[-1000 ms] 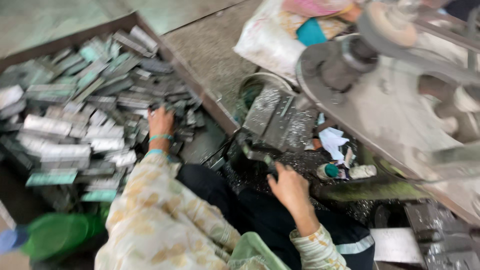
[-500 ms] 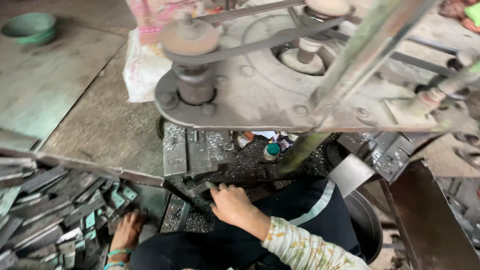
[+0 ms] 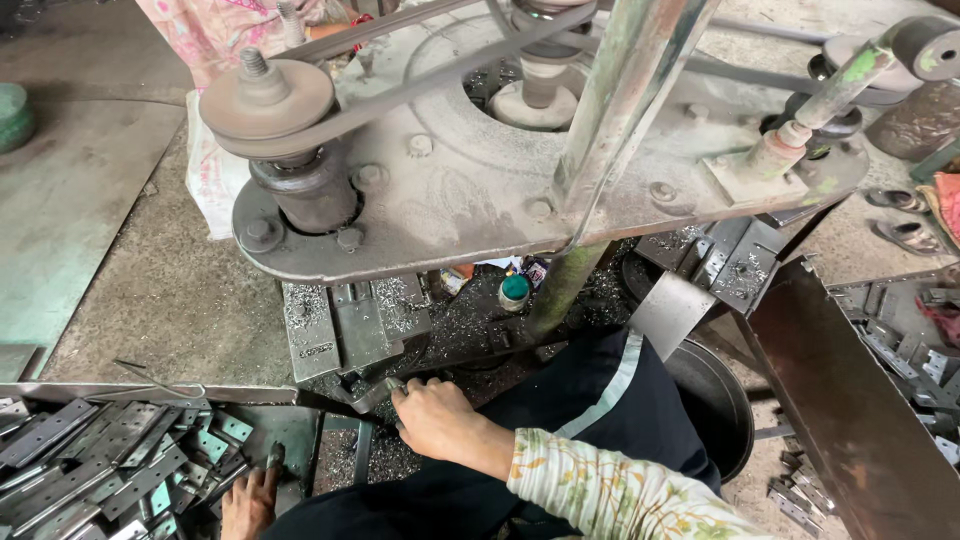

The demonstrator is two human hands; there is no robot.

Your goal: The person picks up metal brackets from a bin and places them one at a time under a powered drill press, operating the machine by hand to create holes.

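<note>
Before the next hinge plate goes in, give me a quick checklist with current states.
1. Right hand clear of the belt pulley overhead: ok, it sits low at the machine base.
2. Right hand holding a part: cannot tell, fingers curled at the metal block.
3. Left hand at the stock: ok, resting at the edge of the hinge plates.
4. Work area free of metal shavings: not ok, chips cover the base.
5. Drive belt seated on the pulley: ok.
</note>
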